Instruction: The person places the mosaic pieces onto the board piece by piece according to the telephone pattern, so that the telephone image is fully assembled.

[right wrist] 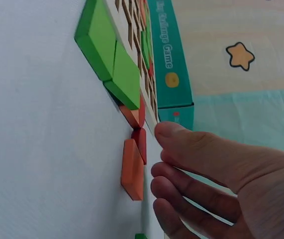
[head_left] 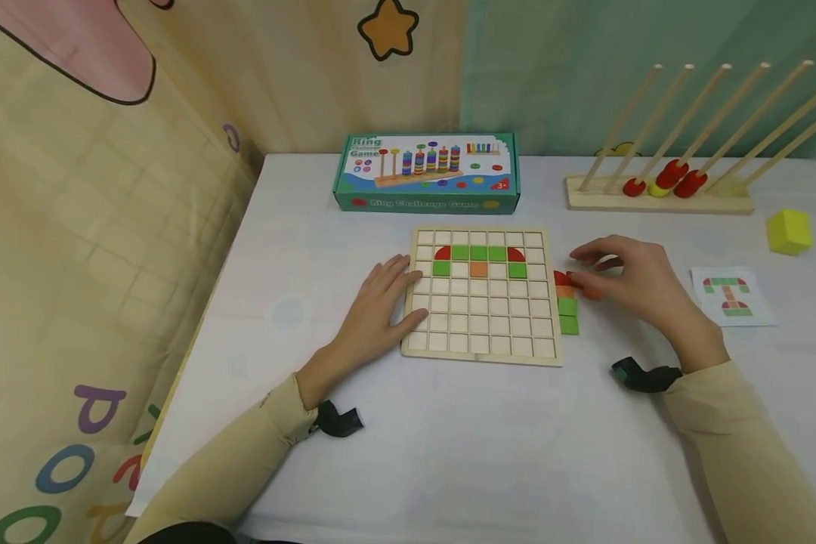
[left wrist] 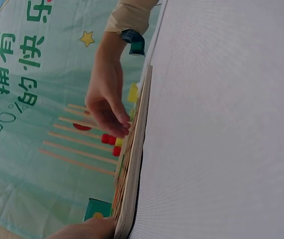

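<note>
A square wooden grid board (head_left: 486,351) lies on the table, with red quarter-round, green and orange tiles in its upper cells. My left hand (head_left: 374,310) rests at the board's left edge, fingers spread and fairly straight. Over the loose pieces at the board's right side is my right hand (head_left: 635,283), fingers bent slightly. The right wrist view shows a gap between thumb and fingers with nothing in it. Below that hand lie an orange tile (right wrist: 132,172), a red piece (right wrist: 140,144) and two green tiles (right wrist: 126,82).
A printed pattern card (head_left: 727,310) lies right of my right hand, with a yellow cube (head_left: 789,232) beyond. A peg rack (head_left: 659,199) with red and yellow beads stands at the back right. The green Ring Challenge Game box (head_left: 426,174) sits behind the board.
</note>
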Demonstrator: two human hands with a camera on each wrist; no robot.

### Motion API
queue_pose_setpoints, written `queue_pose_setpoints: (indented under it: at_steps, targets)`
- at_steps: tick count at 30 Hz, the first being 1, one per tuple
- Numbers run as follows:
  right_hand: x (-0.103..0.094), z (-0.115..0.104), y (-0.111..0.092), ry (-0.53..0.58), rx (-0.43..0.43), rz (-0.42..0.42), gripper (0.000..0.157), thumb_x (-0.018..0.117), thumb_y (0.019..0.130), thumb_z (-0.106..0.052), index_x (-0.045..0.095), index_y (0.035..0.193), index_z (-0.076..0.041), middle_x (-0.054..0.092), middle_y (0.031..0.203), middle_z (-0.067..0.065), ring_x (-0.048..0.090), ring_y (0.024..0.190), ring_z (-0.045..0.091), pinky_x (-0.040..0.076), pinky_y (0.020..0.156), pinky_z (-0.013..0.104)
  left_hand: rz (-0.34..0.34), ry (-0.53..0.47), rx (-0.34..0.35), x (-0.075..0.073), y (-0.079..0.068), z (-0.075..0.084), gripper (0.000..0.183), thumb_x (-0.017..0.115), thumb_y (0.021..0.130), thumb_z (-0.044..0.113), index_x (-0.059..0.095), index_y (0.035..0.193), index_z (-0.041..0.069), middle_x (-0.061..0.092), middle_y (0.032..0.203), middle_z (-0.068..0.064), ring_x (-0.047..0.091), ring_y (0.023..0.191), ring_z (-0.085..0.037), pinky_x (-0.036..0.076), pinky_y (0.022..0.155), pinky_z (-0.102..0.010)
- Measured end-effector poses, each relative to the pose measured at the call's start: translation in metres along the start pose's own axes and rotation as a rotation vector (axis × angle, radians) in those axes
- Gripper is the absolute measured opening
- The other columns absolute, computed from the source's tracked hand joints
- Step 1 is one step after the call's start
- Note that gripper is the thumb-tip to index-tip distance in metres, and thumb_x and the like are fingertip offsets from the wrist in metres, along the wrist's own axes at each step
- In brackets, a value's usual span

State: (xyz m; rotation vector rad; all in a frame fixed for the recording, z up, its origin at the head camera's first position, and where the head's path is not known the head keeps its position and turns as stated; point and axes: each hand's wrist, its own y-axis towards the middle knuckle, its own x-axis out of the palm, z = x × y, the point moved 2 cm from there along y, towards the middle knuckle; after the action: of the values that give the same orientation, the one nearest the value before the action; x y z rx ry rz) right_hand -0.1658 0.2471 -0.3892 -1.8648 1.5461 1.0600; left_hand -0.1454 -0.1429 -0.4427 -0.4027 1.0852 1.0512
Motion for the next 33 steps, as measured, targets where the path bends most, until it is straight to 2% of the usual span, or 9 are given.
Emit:
queue_pose_setpoints:
  at_steps: [5, 8, 11, 17, 20, 21, 27, 33]
  targets:
    - [-0.014, 0.015, -0.002, -0.051, 0.056, -0.124, 0.038, 0.088, 0.088, -0.03, 0.078, 0.119, -0.011, 0.076, 0.113, 0.01, 0.068, 0.104, 0.028, 0.043, 0.081, 0.007, -0.009, 0.006, -0.004, -0.001, 0.001, 0.0, 0.062, 0.066, 0.102, 0.042, 0.051, 0.152, 0.008, 0.037, 0.169, -0.014, 0.023, 0.162, -0.028, 0.013, 0.134, -0.047]
    - [-0.02, 0.019, -0.002, -0.079, 0.091, -0.179, 0.039, 0.092, 0.083, -0.033, 0.079, 0.114, -0.013, 0.076, 0.11, 0.007, 0.068, 0.103, 0.028, 0.045, 0.083, 0.016, -0.008, 0.002, 0.001, -0.003, 0.002, 0.0, 0.063, 0.066, 0.102, 0.041, 0.051, 0.153, 0.007, 0.038, 0.168, -0.015, 0.023, 0.162, -0.029, 0.013, 0.135, -0.047]
    - [-0.02, 0.021, -0.003, -0.091, 0.082, -0.2, 0.034, 0.093, 0.082, -0.028, 0.079, 0.109, -0.014, 0.074, 0.105, 0.005, 0.066, 0.101, 0.026, 0.048, 0.085, 0.024, -0.002, 0.0, 0.009, -0.004, 0.002, 0.001, 0.062, 0.067, 0.102, 0.039, 0.051, 0.152, 0.006, 0.038, 0.168, -0.016, 0.025, 0.162, -0.03, 0.013, 0.134, -0.048]
    - [-0.018, 0.022, -0.007, -0.161, -0.025, -0.17, 0.026, 0.09, 0.081, -0.013, 0.078, 0.104, -0.011, 0.072, 0.1, 0.004, 0.063, 0.095, 0.024, 0.053, 0.086, 0.041, -0.008, -0.008, 0.006, -0.003, 0.001, 0.001, 0.061, 0.067, 0.102, 0.038, 0.051, 0.152, 0.006, 0.038, 0.168, -0.015, 0.024, 0.162, -0.029, 0.013, 0.134, -0.047]
    - [-0.018, 0.021, -0.007, -0.174, -0.052, -0.121, 0.026, 0.09, 0.08, -0.011, 0.078, 0.104, -0.011, 0.073, 0.099, 0.004, 0.064, 0.094, 0.025, 0.054, 0.085, 0.044, -0.009, -0.007, 0.005, -0.002, 0.0, 0.001, 0.062, 0.066, 0.102, 0.039, 0.051, 0.153, 0.006, 0.038, 0.168, -0.015, 0.024, 0.162, -0.029, 0.013, 0.134, -0.048]
    - [-0.018, 0.02, -0.007, -0.17, -0.054, -0.104, 0.026, 0.09, 0.08, -0.011, 0.078, 0.103, -0.012, 0.073, 0.098, 0.003, 0.065, 0.094, 0.024, 0.053, 0.084, 0.041, -0.007, -0.006, 0.006, -0.002, 0.0, 0.001, 0.062, 0.066, 0.102, 0.039, 0.051, 0.153, 0.006, 0.038, 0.168, -0.015, 0.024, 0.162, -0.029, 0.013, 0.134, -0.048]
    - [-0.006, 0.0, -0.003, -0.089, -0.109, -0.081, 0.026, 0.088, 0.081, -0.009, 0.078, 0.104, -0.013, 0.073, 0.097, 0.001, 0.064, 0.092, 0.022, 0.051, 0.08, 0.032, 0.0, -0.006, 0.013, -0.002, 0.0, 0.001, 0.061, 0.066, 0.102, 0.038, 0.051, 0.152, 0.006, 0.038, 0.168, -0.016, 0.025, 0.162, -0.03, 0.014, 0.134, -0.05]
    - [0.013, -0.038, 0.012, -0.052, -0.182, -0.123, 0.023, 0.087, 0.084, -0.008, 0.076, 0.103, -0.01, 0.071, 0.092, 0.002, 0.063, 0.087, 0.019, 0.058, 0.077, 0.039, 0.0, -0.005, 0.009, -0.002, 0.001, 0.001, 0.061, 0.067, 0.102, 0.038, 0.051, 0.152, 0.006, 0.038, 0.168, -0.015, 0.025, 0.162, -0.03, 0.014, 0.134, -0.049]
